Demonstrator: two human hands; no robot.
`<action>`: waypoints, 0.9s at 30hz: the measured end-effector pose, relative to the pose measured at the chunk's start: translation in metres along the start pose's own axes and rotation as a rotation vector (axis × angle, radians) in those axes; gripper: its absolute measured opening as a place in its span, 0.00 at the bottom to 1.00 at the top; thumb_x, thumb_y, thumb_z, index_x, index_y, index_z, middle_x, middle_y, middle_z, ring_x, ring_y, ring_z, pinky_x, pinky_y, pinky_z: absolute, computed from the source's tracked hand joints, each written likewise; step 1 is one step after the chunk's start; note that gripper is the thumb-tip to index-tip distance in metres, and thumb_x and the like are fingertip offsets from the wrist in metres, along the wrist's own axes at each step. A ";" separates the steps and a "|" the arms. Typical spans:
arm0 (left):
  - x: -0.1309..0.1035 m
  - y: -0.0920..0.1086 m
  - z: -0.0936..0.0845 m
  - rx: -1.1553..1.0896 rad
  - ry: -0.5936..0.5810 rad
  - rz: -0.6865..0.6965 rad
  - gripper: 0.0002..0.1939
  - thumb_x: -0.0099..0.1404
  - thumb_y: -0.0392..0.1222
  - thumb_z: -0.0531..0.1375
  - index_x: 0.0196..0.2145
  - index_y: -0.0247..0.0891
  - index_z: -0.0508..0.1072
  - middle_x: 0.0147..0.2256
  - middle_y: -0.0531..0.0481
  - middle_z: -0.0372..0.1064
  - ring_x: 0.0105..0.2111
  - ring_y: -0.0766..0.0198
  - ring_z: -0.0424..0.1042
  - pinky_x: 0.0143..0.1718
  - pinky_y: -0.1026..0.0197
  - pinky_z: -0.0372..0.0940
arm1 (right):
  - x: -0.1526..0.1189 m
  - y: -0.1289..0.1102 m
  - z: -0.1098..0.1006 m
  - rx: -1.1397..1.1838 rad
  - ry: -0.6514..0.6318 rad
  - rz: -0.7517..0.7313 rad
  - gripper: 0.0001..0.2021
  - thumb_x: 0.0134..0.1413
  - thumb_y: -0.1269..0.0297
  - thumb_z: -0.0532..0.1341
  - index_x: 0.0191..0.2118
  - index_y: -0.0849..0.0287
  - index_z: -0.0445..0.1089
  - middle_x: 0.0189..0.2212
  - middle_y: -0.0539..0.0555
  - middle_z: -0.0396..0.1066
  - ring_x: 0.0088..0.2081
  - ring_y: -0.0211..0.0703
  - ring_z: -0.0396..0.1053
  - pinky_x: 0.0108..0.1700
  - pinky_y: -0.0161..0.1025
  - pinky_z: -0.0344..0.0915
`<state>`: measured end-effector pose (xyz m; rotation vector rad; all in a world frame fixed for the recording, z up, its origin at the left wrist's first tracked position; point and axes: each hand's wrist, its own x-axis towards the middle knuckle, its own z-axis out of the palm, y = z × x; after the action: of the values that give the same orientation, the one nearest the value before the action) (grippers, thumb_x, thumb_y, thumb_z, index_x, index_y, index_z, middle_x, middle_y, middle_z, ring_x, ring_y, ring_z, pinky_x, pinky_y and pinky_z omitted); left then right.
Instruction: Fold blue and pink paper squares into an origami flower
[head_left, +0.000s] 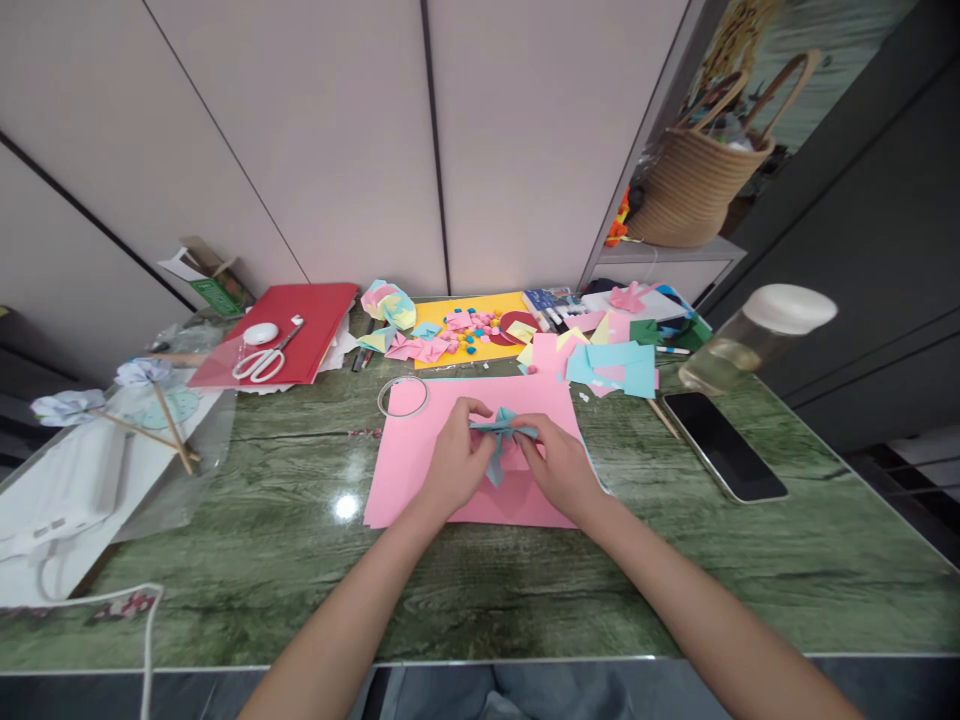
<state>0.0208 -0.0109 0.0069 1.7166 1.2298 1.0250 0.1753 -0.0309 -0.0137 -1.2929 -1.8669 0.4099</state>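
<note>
A folded light-blue paper piece (496, 462) with several points is held between both hands, over a stack of pink sheets (412, 480). My left hand (459, 455) pinches its left point between thumb and fingers. On the other side, my right hand (555, 462) is closed on the right part of the same piece. One blue point hangs down between the hands, and another stands up at the top. A thin silver ring (403, 413) lies over the upper left corner of the pink stack.
White scissors (259, 365) lie on a red folder (315, 310) at the left. Folded papers and small beads cover a yellow sheet (499, 305) behind. At the right are a phone (724, 445) and a lidded bottle (739, 345). A power strip (75, 490) lies far left.
</note>
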 end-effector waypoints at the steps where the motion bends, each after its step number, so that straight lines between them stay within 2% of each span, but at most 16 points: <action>1: -0.001 0.001 0.000 0.019 0.008 0.004 0.12 0.54 0.31 0.50 0.38 0.39 0.61 0.39 0.50 0.63 0.36 0.63 0.67 0.36 0.60 0.61 | 0.000 -0.001 0.000 0.003 -0.003 0.003 0.10 0.54 0.71 0.50 0.41 0.54 0.62 0.36 0.51 0.69 0.37 0.40 0.69 0.40 0.39 0.65; 7: -0.002 0.002 0.001 0.059 -0.011 0.013 0.16 0.51 0.28 0.49 0.38 0.40 0.59 0.39 0.50 0.63 0.38 0.62 0.67 0.37 0.60 0.61 | -0.001 -0.004 0.000 -0.006 0.039 0.041 0.09 0.55 0.68 0.51 0.41 0.54 0.62 0.35 0.51 0.70 0.32 0.39 0.70 0.36 0.37 0.65; 17: -0.006 -0.001 0.002 0.190 -0.031 0.050 0.18 0.52 0.28 0.48 0.42 0.40 0.56 0.40 0.49 0.63 0.30 0.64 0.67 0.35 0.60 0.59 | -0.003 -0.002 0.005 -0.031 0.069 0.057 0.08 0.53 0.69 0.52 0.40 0.54 0.61 0.34 0.50 0.69 0.31 0.38 0.71 0.34 0.36 0.65; 23: -0.006 -0.001 0.001 0.198 -0.028 0.052 0.14 0.53 0.29 0.47 0.38 0.41 0.55 0.39 0.49 0.63 0.36 0.61 0.66 0.37 0.59 0.58 | -0.003 -0.003 0.005 -0.005 0.046 0.041 0.08 0.54 0.69 0.52 0.40 0.54 0.61 0.35 0.50 0.70 0.32 0.38 0.70 0.35 0.36 0.66; 27: -0.005 -0.001 0.000 0.198 -0.054 0.076 0.12 0.54 0.29 0.47 0.36 0.41 0.55 0.39 0.50 0.62 0.38 0.60 0.65 0.39 0.58 0.58 | -0.002 -0.001 0.002 -0.038 -0.016 -0.030 0.10 0.54 0.71 0.51 0.41 0.54 0.63 0.35 0.51 0.71 0.35 0.39 0.69 0.38 0.37 0.66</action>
<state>0.0197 -0.0153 0.0053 1.9429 1.2748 0.9192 0.1735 -0.0325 -0.0146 -1.2886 -1.9135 0.3721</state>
